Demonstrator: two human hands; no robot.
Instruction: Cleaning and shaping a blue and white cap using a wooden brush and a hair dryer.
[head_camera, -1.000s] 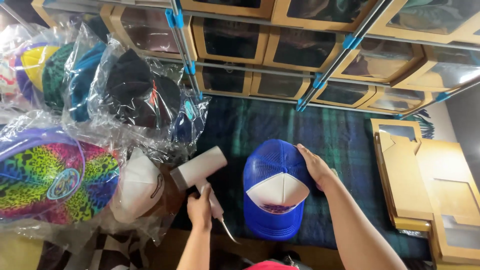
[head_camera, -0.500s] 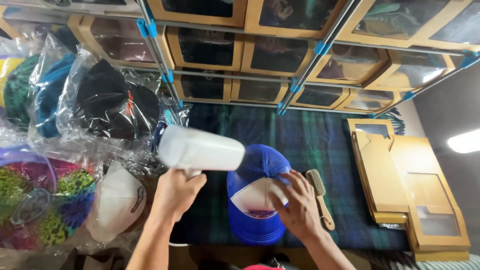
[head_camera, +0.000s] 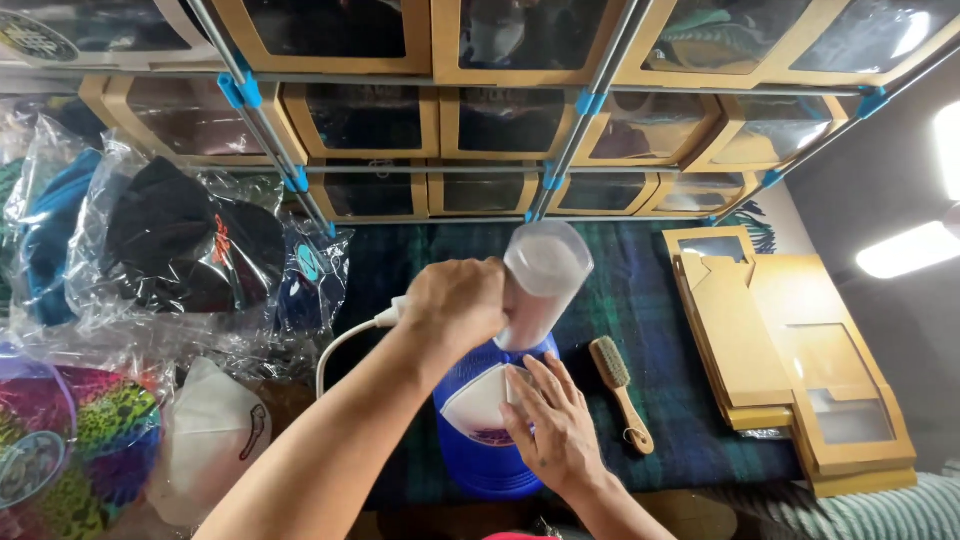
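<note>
Left hand (head_camera: 455, 305) is wrapped tight around the handle of a white handheld dryer-looking thing (head_camera: 540, 280), held right over the blue and white trucker cap (head_camera: 480, 425). Right hand (head_camera: 552, 425) lies flat and open on the cap's front panel. Cap sits on the dark plaid blanket (head_camera: 650, 280), wooden brush (head_camera: 620, 392) just beside it

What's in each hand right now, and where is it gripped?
The left hand grips the white handheld appliance by its handle, at the corded end. The right hand holds nothing; it lies flat on the blue-and-white cap.
</note>
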